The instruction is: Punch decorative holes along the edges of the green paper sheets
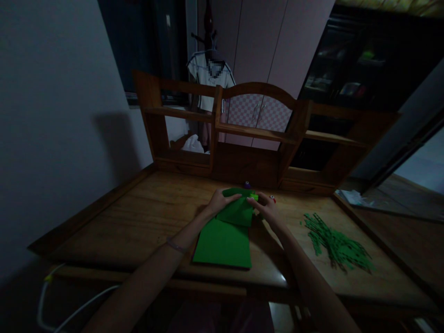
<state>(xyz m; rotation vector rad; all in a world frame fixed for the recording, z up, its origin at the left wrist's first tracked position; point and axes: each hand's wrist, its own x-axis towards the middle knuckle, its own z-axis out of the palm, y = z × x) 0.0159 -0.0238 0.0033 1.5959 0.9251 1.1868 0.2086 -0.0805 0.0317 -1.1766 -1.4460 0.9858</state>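
Note:
A green sheet (237,212) is raised at a slant above a stack of green sheets (224,243) on the wooden desk. My left hand (220,202) grips the raised sheet at its upper left, thumb lying across its face. At the sheet's upper right edge, my right hand (265,206) pinches a small bright green object (253,197), too small to make out clearly. Just behind the sheet stands a small dark purple item (247,185) with a white spot. A small red and white item (272,199) lies beyond my right hand.
Cut green strips (336,245) lie in a loose heap at the desk's right. A wooden shelf unit (256,134) rises along the back edge. A white cable (43,300) hangs at the lower left, by the front edge.

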